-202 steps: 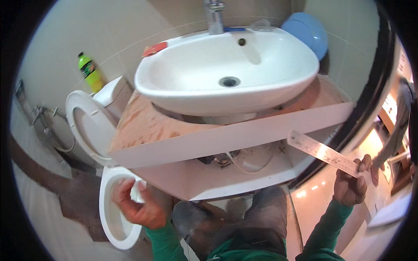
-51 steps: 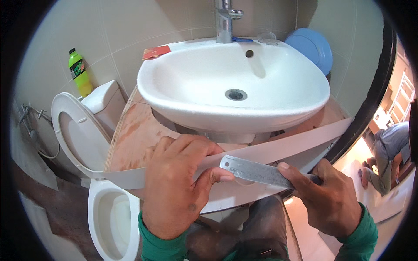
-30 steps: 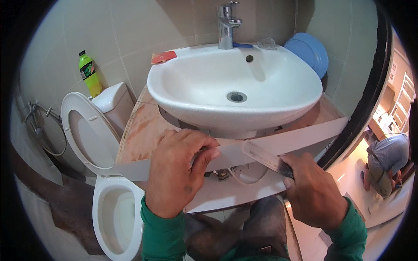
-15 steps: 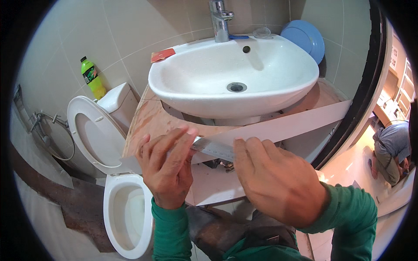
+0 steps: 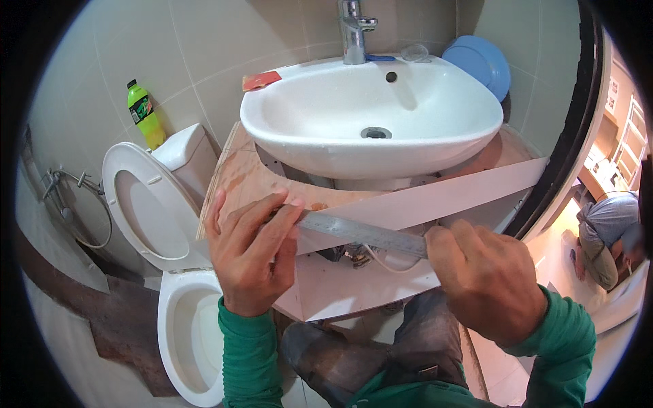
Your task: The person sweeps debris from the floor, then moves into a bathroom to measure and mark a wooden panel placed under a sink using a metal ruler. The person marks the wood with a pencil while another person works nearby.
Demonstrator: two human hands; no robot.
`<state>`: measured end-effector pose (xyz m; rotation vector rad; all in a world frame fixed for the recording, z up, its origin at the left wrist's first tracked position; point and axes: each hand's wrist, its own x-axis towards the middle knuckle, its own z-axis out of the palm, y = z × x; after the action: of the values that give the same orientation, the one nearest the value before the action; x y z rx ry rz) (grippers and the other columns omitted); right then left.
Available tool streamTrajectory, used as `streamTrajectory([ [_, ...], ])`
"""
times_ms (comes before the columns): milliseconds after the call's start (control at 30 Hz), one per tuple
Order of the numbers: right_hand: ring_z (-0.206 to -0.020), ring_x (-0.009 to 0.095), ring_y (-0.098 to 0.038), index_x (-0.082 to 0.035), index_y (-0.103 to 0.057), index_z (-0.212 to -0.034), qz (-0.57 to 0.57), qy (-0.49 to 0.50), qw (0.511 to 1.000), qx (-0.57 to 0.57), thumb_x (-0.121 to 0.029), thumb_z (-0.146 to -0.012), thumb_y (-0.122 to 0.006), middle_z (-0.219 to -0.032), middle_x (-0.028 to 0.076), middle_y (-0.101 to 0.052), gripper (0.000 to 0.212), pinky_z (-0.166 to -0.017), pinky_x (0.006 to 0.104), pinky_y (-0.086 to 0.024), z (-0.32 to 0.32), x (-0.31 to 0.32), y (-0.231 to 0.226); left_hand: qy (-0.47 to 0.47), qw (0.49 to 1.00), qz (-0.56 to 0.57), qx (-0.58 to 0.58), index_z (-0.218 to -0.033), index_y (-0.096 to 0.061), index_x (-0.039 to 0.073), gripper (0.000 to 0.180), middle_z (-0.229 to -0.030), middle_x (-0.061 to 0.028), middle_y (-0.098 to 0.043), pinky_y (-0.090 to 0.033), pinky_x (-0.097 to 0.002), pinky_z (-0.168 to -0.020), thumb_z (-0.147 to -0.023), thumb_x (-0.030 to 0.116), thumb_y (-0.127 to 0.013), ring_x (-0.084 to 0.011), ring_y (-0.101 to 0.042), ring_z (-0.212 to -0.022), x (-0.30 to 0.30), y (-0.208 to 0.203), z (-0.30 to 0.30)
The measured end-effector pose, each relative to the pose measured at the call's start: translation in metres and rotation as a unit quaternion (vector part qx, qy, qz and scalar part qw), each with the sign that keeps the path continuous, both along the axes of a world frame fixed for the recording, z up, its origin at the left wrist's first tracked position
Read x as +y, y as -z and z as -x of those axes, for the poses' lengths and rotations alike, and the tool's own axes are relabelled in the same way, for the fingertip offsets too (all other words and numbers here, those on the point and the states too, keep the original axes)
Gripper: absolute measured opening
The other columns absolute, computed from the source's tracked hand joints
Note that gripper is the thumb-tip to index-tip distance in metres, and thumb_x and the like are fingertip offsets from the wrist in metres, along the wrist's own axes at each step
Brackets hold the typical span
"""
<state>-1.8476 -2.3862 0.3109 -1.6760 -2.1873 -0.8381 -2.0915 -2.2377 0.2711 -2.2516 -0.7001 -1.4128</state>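
1. Head view: the person's right hand (image 5: pixel 486 282) has its fingers clamped on one end of a metal ruler (image 5: pixel 367 234).
2. The left hand (image 5: pixel 253 257) has its fingertips at the ruler's other end, the fingers partly spread; whether they pinch it cannot be told.
3. Between the hands, the ruler slants down toward the right, crossing in front of a long white strip (image 5: pixel 442 198).
4. That strip runs along the front edge of a bare wooden countertop (image 5: pixel 235 166), under a white basin (image 5: pixel 306 112).
5. On the basin's rim lies a red piece (image 5: pixel 262 81), left of the chrome faucet (image 5: pixel 352 37).
6. A green bottle (image 5: pixel 145 115) stands on the tank of the toilet (image 5: pixel 171 333), left of the countertop.
7. At far right, another person (image 5: pixel 605 228) crouches beyond the doorway.
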Motion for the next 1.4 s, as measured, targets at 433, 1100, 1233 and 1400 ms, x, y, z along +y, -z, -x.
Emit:
streamTrajectory([
  [433, -0.059, 0.02, -0.062, -0.006, -0.056, -0.088, -0.004, -0.021, 1.0, 0.008, -0.012, -0.084, -0.063, -0.075, 0.006, -0.053, 0.01, -0.048, 0.0345, -0.05, -0.004, 0.018, -0.002, 0.005, 0.999, 0.038, 0.034, -0.112, -0.078, 0.016, 0.028, -0.108, -0.0049, -0.077, -0.034, -0.0599, -0.117, -0.087, 0.005, -0.074, -0.0227, -0.073, -0.104, 0.009, -0.002, 0.011],
  [1100, -0.064, 0.022, -0.064, -0.007, -0.055, -0.089, -0.005, -0.037, 0.999, 0.034, -0.016, -0.086, -0.064, -0.076, 0.008, -0.055, 0.013, -0.05, 0.0381, -0.052, -0.01, 0.026, -0.005, 0.009, 0.995, 0.09, 0.048, -0.113, -0.078, 0.012, 0.025, -0.117, -0.0077, -0.075, -0.028, -0.0645, -0.117, -0.09, 0.007, -0.073, -0.0272, -0.07, -0.11, -0.001, -0.02, 0.008],
  [1233, -0.061, 0.02, -0.063, -0.007, -0.056, -0.088, -0.018, -0.031, 0.998, 0.043, -0.017, -0.086, -0.065, -0.074, 0.007, -0.054, 0.014, -0.048, 0.0361, -0.051, -0.003, 0.01, -0.006, 0.042, 0.997, 0.067, -0.01, -0.112, -0.079, 0.013, 0.024, -0.117, -0.006, -0.075, -0.027, -0.0662, -0.117, -0.088, 0.009, -0.075, -0.0272, -0.069, -0.112, 0.004, -0.007, 0.01],
  [1400, -0.059, 0.019, -0.063, -0.007, -0.055, -0.085, -0.021, -0.026, 0.998, 0.047, -0.016, -0.087, -0.065, -0.072, 0.005, -0.053, 0.014, -0.047, 0.0341, -0.051, -0.006, 0.013, 0.003, 0.01, 0.996, 0.077, 0.039, -0.115, -0.078, 0.014, 0.029, -0.116, -0.006, -0.076, -0.026, -0.0651, -0.119, -0.088, 0.006, -0.074, -0.027, -0.07, -0.111, 0.0, -0.009, 0.004],
])
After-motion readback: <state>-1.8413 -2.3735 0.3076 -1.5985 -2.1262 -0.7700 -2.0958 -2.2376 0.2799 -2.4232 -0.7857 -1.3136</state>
